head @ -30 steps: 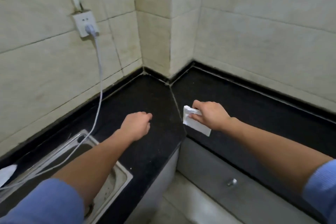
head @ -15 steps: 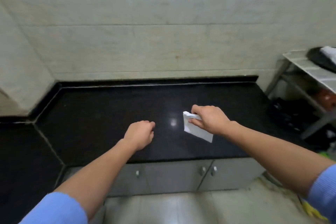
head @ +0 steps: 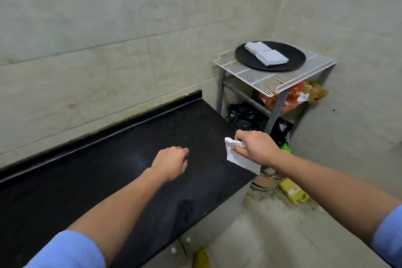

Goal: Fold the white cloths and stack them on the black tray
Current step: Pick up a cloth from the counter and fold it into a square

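Observation:
My right hand [head: 254, 147] pinches a folded white cloth [head: 240, 160] in the air over the right end of the black counter [head: 108, 176]. Curled and holding nothing, my left hand [head: 171, 162] hovers above the counter's middle. Up to the right, a round black tray [head: 291, 54] lies on a white wire rack [head: 269, 77]. Two folded white cloths [head: 266, 53] lie side by side on the tray.
Below the rack are a black bag [head: 245, 116] and an orange bag [head: 291, 98] on a shelf. A yellow object [head: 293, 192] and a bowl [head: 266, 180] lie on the floor by the counter's end. Tiled walls close the corner.
The view has swung right from the sink corner along the counter, bringing the rack and tray into sight. Both hands keep their pose; the right one still holds the cloth.

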